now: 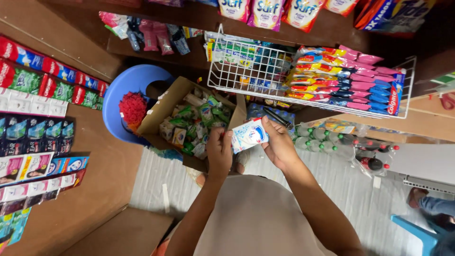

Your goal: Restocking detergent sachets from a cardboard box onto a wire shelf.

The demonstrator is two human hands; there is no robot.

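Left hand: the left hand (219,150) was curled closed on the left edge of the white-and-blue sachet strip (250,135).
Strip: it sat between both hands, above the open cardboard box (163,110) of small packets, long axis running left to right.
Right hand: the right hand (279,144) pinched the strip's right end, fingers wrapped over its top.
Nearer hand: neither, as both were touching it.
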